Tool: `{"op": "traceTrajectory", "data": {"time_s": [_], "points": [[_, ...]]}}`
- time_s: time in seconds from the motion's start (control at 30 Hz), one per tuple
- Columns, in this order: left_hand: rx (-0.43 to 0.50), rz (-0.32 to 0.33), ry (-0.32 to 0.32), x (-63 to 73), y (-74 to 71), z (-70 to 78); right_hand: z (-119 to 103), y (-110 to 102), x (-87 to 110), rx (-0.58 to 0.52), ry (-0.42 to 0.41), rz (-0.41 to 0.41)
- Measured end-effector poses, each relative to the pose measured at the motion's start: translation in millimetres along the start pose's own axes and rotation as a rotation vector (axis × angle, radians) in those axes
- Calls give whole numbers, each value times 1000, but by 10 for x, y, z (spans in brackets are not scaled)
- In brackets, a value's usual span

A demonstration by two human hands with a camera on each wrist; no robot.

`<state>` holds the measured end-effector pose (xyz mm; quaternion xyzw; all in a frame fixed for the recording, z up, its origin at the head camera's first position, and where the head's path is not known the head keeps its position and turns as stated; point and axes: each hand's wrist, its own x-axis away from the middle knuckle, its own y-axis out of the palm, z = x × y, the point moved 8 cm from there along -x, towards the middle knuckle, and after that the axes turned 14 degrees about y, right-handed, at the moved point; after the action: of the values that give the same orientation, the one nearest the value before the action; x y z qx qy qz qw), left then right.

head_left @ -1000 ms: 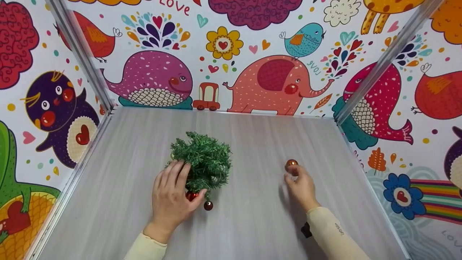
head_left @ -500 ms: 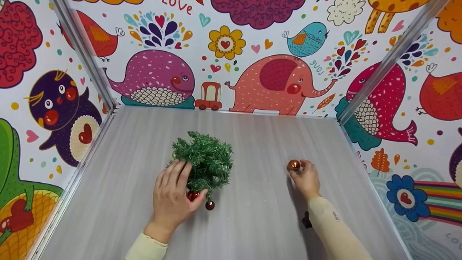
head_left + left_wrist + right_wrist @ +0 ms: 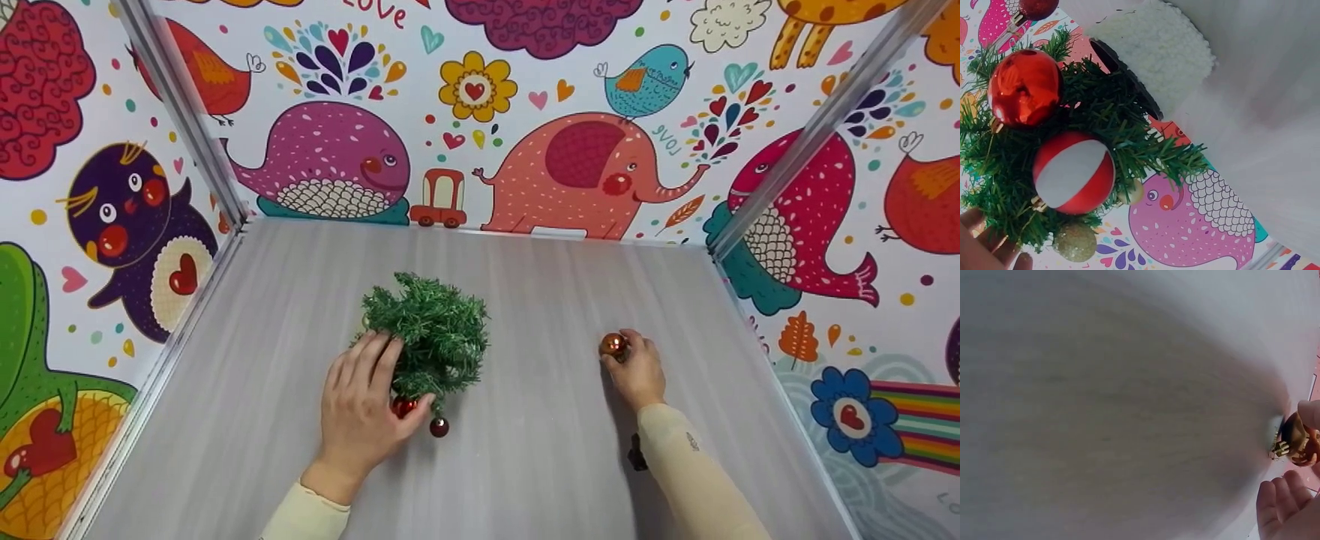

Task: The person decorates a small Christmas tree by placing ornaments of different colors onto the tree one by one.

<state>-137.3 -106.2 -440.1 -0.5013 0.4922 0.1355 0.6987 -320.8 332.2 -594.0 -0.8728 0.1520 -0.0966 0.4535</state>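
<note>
A small green tinsel Christmas tree stands left of the middle of the table. My left hand rests on its near left side, fingers fairly straight and thumb apart. In the left wrist view the tree bears a shiny red ball, a red-and-white striped ball and a glittery gold ball, above a white fleecy base. A small dark red ball hangs at its near side. To the right, my right hand pinches a shiny copper-orange Christmas bauble, whose gold cap shows in the right wrist view.
The grey wood-grain table lies between printed cartoon walls. Metal frame posts rise at the far corners. A small dark object shows beside the right sleeve.
My right hand has turned around the bauble, its fingers going from over it to its right side, and now pinches it. My left hand stays on the tree. The head view has shifted slightly.
</note>
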Motion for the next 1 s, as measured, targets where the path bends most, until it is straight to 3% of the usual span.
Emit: {"op": "traceTrajectory", "data": {"time_s": [0.17,1.0], "points": [[-11,-8,-5,3,9,-7,-51,-6,19,21,-54,17],[25,-53,20,2,-40,-81,-67,5,20,84,-62,15]]}}
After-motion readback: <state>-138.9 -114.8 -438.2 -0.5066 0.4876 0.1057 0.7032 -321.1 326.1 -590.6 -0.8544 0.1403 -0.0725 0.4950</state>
